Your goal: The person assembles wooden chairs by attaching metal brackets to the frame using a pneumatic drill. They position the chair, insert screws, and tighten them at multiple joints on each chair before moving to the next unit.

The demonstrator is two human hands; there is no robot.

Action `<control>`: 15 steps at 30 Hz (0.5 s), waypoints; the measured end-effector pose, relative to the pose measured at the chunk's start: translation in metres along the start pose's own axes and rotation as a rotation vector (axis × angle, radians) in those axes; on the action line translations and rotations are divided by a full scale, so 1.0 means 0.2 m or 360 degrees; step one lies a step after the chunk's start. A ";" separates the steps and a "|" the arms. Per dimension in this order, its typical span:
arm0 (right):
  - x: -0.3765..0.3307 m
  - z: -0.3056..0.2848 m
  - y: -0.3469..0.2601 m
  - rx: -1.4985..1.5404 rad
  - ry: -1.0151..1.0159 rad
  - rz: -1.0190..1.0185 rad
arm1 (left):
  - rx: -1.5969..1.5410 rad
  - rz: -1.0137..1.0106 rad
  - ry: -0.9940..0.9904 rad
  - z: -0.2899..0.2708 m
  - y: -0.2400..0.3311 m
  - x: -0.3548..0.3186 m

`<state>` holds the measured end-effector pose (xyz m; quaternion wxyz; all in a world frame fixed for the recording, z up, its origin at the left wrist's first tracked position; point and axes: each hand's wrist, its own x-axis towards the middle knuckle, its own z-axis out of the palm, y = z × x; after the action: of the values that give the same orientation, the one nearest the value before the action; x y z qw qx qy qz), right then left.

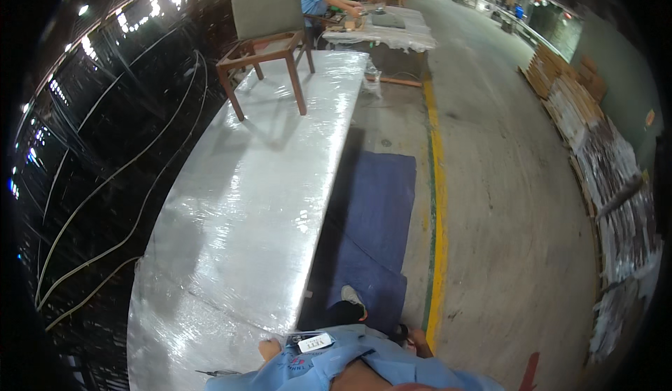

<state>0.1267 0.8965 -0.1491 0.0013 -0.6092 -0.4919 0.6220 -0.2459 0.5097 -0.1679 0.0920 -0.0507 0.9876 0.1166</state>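
My left hand (269, 349) is at the near end of a long table (238, 202) wrapped in clear plastic film. Its fingers look curled in, and my shirt hides part of it, so what it may hold does not show. A thin dark item (218, 373) lies close by, beside my sleeve. Low at my right side hangs my right hand (420, 343), its fingers mostly hidden, with something dark next to it. A wooden chair frame with a grey upholstered back (269, 44) stands upright at the table's far end, out of reach of both hands.
Purple-blue matting (374, 216) lies under my shoe (353, 298), right of the table. Beyond it runs a yellow floor line (438, 237). Flattened cardboard (560, 104) lines the right wall. Two people work at a farther covered table (413, 37). Loose cables (133, 174) hang at left.
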 end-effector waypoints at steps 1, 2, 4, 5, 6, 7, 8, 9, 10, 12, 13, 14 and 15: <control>0.17 -0.03 -0.12 0.0114 -0.0029 -0.0276 | -0.0281 -0.0057 -0.0078 -0.04 0.19 0.07; 0.35 -0.04 -0.23 0.0253 -0.0059 -0.0543 | -0.0548 -0.0096 -0.0148 -0.19 0.54 0.16; 0.71 0.01 -0.78 -0.0070 -0.0244 -0.0309 | -0.0571 -0.0063 0.0283 -0.15 0.79 0.45; 0.84 0.06 -1.05 0.0012 -0.0138 -0.0298 | -0.0611 0.0044 0.0309 -0.14 0.95 0.60; 0.96 0.08 -1.35 -0.0068 -0.0030 -0.0357 | -0.0719 0.0043 0.0254 -0.20 1.24 0.66; 0.99 0.20 -1.70 -0.0162 0.0042 -0.0429 | -0.0978 0.0090 0.0338 -0.17 1.28 0.80; 1.18 0.21 -1.94 -0.0169 0.0134 -0.0571 | -0.1458 -0.0029 0.0107 -0.24 1.67 0.83; 1.48 0.26 -2.10 -0.0385 0.0262 -0.0942 | -0.1565 -0.0031 0.0055 -0.31 1.95 0.93; 1.60 0.37 -2.37 -0.0445 0.0198 -0.1056 | -0.1659 -0.0076 0.0026 -0.33 2.14 1.03; 1.75 0.56 -3.07 -0.0542 0.0068 -0.1274 | -0.1911 -0.0122 -0.0050 -0.37 2.51 1.21; 1.78 0.67 -3.40 -0.0436 0.0009 -0.1371 | -0.1985 -0.0162 -0.0079 -0.41 2.67 1.29; 1.85 0.78 -3.72 -0.0387 0.0004 -0.1600 | -0.2079 -0.0181 -0.0100 -0.47 2.88 1.38; 2.05 0.83 -4.06 -0.0430 0.0145 -0.1764 | -0.2141 -0.0089 -0.0150 -0.56 3.17 1.50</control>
<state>-0.5905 1.4623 0.0014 0.2706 -0.2811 -0.8125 0.4331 -0.6353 1.0735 0.0210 0.0865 -0.1172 0.6931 0.7060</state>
